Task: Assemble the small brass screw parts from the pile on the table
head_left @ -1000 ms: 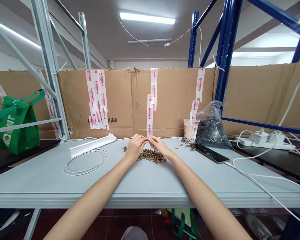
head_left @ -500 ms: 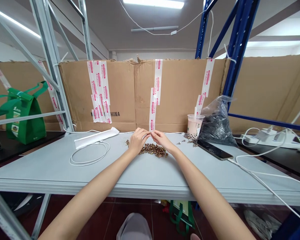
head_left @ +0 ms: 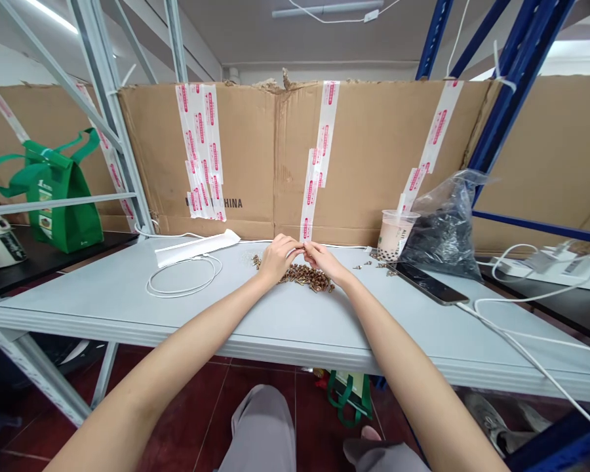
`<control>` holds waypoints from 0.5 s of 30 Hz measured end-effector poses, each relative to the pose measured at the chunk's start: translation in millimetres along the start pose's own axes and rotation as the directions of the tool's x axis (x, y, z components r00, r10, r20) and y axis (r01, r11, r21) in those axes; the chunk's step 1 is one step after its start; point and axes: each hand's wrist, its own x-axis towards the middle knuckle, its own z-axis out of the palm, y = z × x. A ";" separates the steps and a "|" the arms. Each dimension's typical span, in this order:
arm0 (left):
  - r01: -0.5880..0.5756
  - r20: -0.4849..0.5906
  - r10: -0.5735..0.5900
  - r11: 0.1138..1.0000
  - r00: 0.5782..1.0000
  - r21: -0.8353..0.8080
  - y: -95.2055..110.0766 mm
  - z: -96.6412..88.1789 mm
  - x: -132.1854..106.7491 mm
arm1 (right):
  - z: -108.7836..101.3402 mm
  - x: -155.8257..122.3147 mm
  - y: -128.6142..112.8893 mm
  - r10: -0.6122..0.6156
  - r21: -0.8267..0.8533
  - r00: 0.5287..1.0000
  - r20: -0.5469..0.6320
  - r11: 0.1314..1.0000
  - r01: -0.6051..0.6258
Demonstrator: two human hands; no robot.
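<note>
My left hand and my right hand meet fingertip to fingertip above a pile of small brass-coloured screw-like pieces. Both hands are closed in a pinch. Whatever sits between the fingertips is too small to make out. Part of the pile is hidden behind my left hand, and a few pieces show to its left. To the right of my right hand lie several small silvery bits on the grey tabletop.
A white cable is coiled beside a folded white strip on the left. At right stand a bubble-tea cup and a clear bag of dark pieces, with a phone in front. Cardboard closes off the back.
The view has tilted downward, so the table and cardboard sit higher in the picture. My hands stay pinched together over the pile, with little other visible movement.
</note>
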 end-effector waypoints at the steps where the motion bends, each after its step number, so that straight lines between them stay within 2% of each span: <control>1: 0.005 -0.013 -0.005 1.000 1.000 -0.002 0.2 -0.4 0.3 | -0.1 -0.4 -1.3 -0.009 -0.002 1.000 0.010 1.000 0.009; 7: 0.026 -0.059 -0.027 0.999 0.998 -0.019 1.9 -2.3 1.1 | 0.8 -4.2 -8.3 -0.014 0.051 1.000 0.015 0.999 0.013; 12: 0.012 -0.058 -0.014 1.000 0.998 -0.029 4.9 -2.9 0.8 | 1.1 -3.5 -6.6 0.049 0.118 0.996 0.075 0.991 -0.057; 15: 0.012 -0.056 -0.014 0.999 0.998 -0.039 5.5 -3.0 2.0 | 2.2 -2.2 -7.0 0.060 0.091 0.998 0.035 0.994 -0.063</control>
